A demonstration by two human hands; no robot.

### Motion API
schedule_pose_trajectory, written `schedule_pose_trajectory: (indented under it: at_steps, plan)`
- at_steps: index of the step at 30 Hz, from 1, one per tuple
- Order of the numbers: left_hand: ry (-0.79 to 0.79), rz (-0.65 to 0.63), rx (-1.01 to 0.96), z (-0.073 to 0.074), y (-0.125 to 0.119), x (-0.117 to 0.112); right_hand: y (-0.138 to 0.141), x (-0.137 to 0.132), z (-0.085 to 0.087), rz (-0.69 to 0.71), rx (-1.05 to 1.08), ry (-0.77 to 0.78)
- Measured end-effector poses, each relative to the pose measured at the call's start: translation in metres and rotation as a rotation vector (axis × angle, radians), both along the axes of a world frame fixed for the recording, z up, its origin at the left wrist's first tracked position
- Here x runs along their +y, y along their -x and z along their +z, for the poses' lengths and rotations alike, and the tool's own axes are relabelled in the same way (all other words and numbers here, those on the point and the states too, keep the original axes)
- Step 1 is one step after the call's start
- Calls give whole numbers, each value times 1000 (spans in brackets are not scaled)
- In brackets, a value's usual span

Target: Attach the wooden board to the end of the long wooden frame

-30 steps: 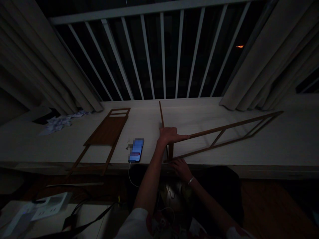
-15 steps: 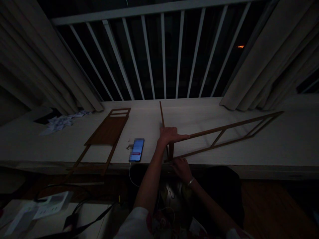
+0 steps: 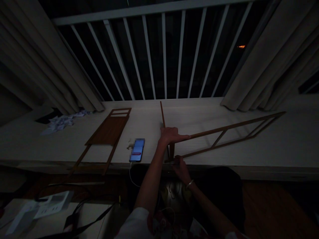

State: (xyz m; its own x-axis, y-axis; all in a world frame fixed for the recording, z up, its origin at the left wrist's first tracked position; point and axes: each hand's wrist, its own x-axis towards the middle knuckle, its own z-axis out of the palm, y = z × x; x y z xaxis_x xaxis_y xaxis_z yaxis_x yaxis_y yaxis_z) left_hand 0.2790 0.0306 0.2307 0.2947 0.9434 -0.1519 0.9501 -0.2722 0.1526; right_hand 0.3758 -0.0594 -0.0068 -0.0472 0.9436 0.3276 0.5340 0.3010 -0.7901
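A brown wooden frame (image 3: 219, 128) of thin bars with crosspieces stands on the white ledge, its long part stretching right. My left hand (image 3: 170, 135) is wrapped around the frame's left end, where the bars meet, with the thumb laid out along the upper bar. Below it, my right hand (image 3: 181, 169) is at the near lower corner of the frame, by the ledge's front edge. Its fingers are bent together there; whatever sits between them is too dark and small to make out. A bracelet (image 3: 189, 183) circles the right wrist.
A second wooden piece with a slatted panel (image 3: 109, 127) lies left, its legs overhanging the ledge (image 3: 249, 154). A lit phone (image 3: 137, 150) with a cable lies between. Crumpled paper (image 3: 58, 123), curtains and a white railing (image 3: 163, 56) are behind. A power strip (image 3: 53, 204) is lower left.
My right hand's fingers have shifted slightly and lifted at the frame's near corner. The left hand keeps its hold, and the frame stays essentially in place.
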Motion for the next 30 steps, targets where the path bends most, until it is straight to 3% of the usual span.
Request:
schedule_pose_trajectory:
  at_steps: [7,14,23,30]
  plan:
    - [-19,6,-14,-1,0,0,12,-4,7,19,195,35]
    - [-23,19,-3,-2,-1,-1,13,-7,-8,-136,335,62]
    - [-22,1,-21,-1,-1,-1,5,-7,-21,-244,170,55]
    - [-3,1,-21,-2,0,0,13,-12,-17,-163,245,37]
